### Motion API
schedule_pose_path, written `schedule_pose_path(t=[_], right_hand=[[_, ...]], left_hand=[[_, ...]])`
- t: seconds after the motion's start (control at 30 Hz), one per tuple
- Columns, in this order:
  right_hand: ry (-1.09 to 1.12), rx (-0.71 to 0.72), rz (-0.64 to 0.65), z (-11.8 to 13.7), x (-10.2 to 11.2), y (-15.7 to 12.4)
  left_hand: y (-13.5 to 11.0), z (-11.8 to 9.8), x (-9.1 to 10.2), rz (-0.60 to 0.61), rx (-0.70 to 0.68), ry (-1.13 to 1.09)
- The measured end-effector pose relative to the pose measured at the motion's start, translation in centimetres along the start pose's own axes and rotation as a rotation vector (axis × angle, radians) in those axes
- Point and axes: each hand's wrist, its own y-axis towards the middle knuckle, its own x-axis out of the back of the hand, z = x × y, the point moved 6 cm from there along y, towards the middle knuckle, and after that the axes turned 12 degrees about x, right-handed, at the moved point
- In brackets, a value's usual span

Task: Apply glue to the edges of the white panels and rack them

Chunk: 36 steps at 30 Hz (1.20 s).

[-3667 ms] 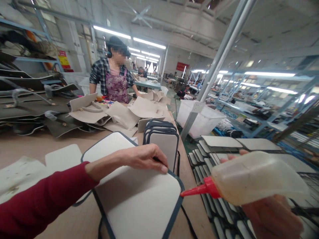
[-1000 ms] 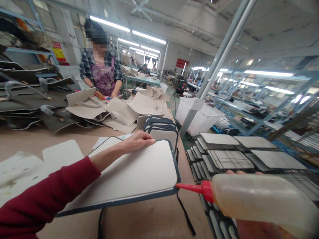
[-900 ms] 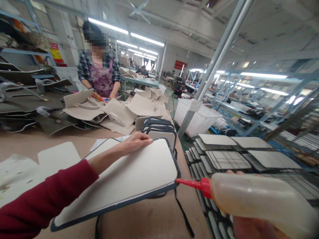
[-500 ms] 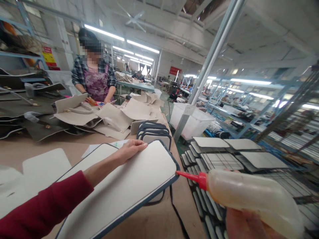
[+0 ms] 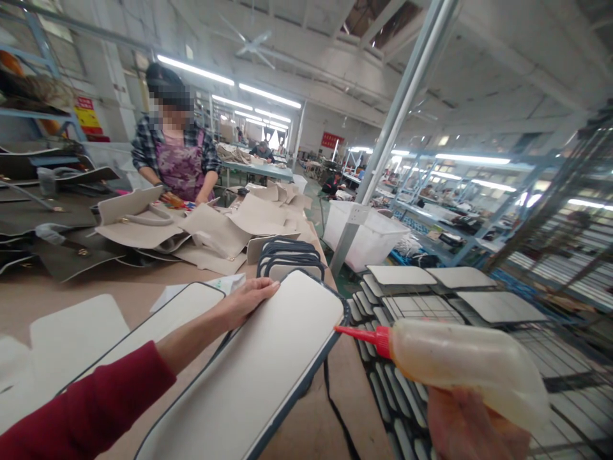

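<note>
My left hand (image 5: pixel 246 300), in a dark red sleeve, lies on the far edge of a white panel with dark blue edging (image 5: pixel 268 370), fingers stretched along its rim, tilting it up off the brown table (image 5: pixel 119 281). My right hand (image 5: pixel 472 425) grips a translucent squeeze bottle (image 5: pixel 464 367) of yellowish liquid. Its red nozzle (image 5: pixel 357 333) touches the panel's right edge. A second white panel (image 5: pixel 158 322) lies under my left forearm.
A stack of dark-edged panels (image 5: pixel 287 259) stands upright behind the held panel. Beige and dark bag pieces (image 5: pixel 211 227) cover the far table, where a person in a plaid shirt (image 5: pixel 175 156) works. Wire racks (image 5: pixel 431 300) with white panels and a steel post (image 5: pixel 387 137) stand to my right.
My left hand has turned the panel counter-clockwise and raised its far edge. The bottle's nozzle has stayed against the panel's edge, moving along the corner.
</note>
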Motion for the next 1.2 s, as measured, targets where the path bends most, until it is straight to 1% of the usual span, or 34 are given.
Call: schedule_pose_path(t=[0.07,0.1,0.2,0.33,0.43,0.57,0.67,0.8,0.97,1.07,1.2], right_hand=[[0.005,0.066,-0.089,1.4,-1.3,0.4],[0.014,0.085,-0.111,1.8,-1.9,0.6],[0.048,0.067,-0.099,1.9,-2.8,1.2],[0.04,0.024,-0.148,0.7,-1.9,1.2],[0.057,-0.01,-0.154,-0.2,-1.5,0.9],[0.081,-0.021,-0.15,-0.7,-1.6,0.8],[0.142,-0.055,-0.134,-0.9,-1.9,0.5],[0.162,-0.079,-0.11,-0.7,-2.0,0.1],[0.13,-0.038,-0.11,0.0,-1.5,0.2],[0.094,-0.018,-0.116,0.3,-0.7,0.3],[0.103,-0.013,-0.085,0.6,0.1,0.4]], left_hand=[[0.0,0.2,-0.1,0.017,0.019,-0.015],[0.0,0.3,-0.1,0.026,0.024,-0.026],[0.3,0.7,0.0,0.053,0.037,-0.05],[0.6,1.2,0.3,0.054,0.053,-0.071],[0.7,1.4,0.4,0.057,0.058,-0.086],[0.8,1.5,0.4,0.059,0.056,-0.095],[1.0,1.7,0.4,0.062,0.072,-0.111],[1.5,1.7,0.2,0.064,0.075,-0.127],[2.0,1.4,-0.6,0.066,0.056,-0.135],[2.2,1.1,-1.5,0.08,0.051,-0.136],[2.5,0.3,-2.7,0.09,0.038,-0.128]])
